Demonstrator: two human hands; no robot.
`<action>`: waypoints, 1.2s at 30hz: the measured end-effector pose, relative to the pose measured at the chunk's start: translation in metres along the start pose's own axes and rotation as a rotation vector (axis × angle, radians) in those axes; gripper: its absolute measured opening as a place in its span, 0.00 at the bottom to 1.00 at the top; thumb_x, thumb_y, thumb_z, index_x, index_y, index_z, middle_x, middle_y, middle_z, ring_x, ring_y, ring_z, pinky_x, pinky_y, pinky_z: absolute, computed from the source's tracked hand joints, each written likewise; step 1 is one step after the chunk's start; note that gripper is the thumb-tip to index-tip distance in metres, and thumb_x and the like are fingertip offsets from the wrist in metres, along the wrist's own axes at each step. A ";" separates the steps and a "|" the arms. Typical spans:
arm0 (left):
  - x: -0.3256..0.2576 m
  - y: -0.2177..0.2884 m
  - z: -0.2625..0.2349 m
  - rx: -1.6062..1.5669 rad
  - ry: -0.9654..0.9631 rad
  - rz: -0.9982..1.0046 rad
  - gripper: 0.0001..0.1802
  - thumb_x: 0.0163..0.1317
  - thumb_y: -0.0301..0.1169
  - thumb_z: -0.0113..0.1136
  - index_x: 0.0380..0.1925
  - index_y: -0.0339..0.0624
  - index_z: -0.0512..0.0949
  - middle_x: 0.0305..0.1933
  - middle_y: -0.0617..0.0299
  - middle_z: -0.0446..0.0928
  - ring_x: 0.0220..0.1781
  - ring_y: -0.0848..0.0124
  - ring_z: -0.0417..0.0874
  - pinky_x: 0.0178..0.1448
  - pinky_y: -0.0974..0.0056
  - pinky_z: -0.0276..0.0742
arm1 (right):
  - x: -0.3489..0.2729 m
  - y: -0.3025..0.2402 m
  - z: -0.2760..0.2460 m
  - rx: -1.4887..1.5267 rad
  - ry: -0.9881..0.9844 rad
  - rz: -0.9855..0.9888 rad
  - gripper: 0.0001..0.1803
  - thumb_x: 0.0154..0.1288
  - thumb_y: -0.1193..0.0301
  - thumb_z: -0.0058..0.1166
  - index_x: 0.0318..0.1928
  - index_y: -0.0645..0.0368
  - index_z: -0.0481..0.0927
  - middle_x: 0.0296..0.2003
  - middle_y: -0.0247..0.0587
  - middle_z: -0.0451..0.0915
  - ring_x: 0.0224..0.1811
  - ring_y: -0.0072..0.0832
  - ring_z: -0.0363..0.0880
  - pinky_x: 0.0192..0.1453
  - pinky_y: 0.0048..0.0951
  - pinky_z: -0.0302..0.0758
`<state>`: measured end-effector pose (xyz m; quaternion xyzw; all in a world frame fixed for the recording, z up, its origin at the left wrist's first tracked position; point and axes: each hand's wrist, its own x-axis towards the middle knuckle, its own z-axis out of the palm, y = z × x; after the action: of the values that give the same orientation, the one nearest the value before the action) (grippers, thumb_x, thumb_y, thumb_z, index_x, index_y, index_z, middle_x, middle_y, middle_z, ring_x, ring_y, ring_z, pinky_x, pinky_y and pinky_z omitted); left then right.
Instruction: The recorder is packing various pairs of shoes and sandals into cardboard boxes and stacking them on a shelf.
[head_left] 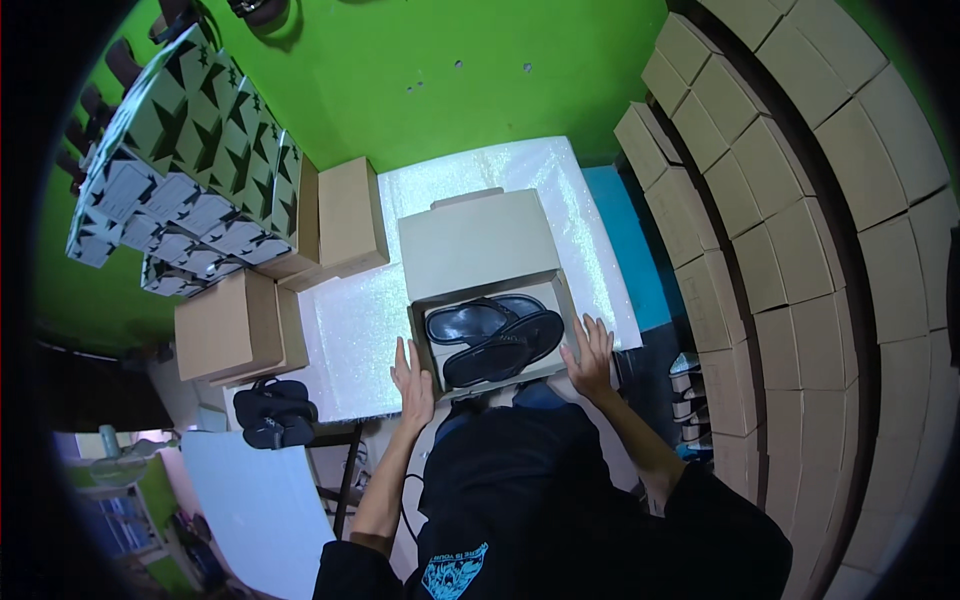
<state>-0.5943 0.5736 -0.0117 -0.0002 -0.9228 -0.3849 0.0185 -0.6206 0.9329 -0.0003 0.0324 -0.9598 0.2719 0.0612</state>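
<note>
A grey-beige shoebox (421,350) stands at the front of the white-covered table, its hinged lid (480,245) folded back away from me. Inside lies a pair of black flip-flops (490,360), partly overlapping, one across the other. At the box's left front corner my left hand (412,385) rests with fingers stretched out along the side wall. My right hand (592,360) is at the right side wall, fingers spread and pointing away from me. Neither hand grips anything; whether the right palm touches the cardboard I cannot tell.
The table (350,340) has a shiny white cover. Brown boxes (230,325) and a stack of star-patterned boxes (200,150) stand left. More black sandals (275,412) lie at the lower left, by a white surface (260,510). Shelves of cardboard boxes (790,250) line the right.
</note>
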 end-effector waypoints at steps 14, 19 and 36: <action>0.043 0.040 0.032 0.392 0.025 -0.171 0.41 0.73 0.49 0.45 0.77 0.37 0.48 0.84 0.46 0.36 0.83 0.40 0.35 0.76 0.26 0.30 | 0.046 -0.012 0.021 -0.348 0.061 0.058 0.42 0.69 0.50 0.52 0.75 0.59 0.59 0.73 0.59 0.57 0.74 0.62 0.53 0.74 0.69 0.46; 0.039 0.034 0.027 0.370 0.039 -0.182 0.43 0.72 0.48 0.49 0.78 0.38 0.47 0.83 0.43 0.37 0.82 0.39 0.37 0.77 0.28 0.33 | 0.047 -0.014 0.018 -0.227 0.061 -0.017 0.42 0.68 0.50 0.54 0.74 0.59 0.60 0.73 0.61 0.56 0.74 0.62 0.53 0.74 0.68 0.46; 0.030 0.033 0.030 0.202 0.152 -0.204 0.41 0.70 0.41 0.52 0.78 0.38 0.48 0.81 0.38 0.41 0.81 0.39 0.43 0.77 0.29 0.34 | 0.333 -0.135 0.019 -0.048 -0.286 -0.241 0.28 0.75 0.49 0.44 0.36 0.57 0.90 0.59 0.52 0.77 0.71 0.59 0.62 0.73 0.79 0.35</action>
<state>-0.6253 0.6172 -0.0082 0.1243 -0.9480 -0.2887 0.0491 -0.9394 0.7983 0.0985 0.1838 -0.9542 0.2323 -0.0430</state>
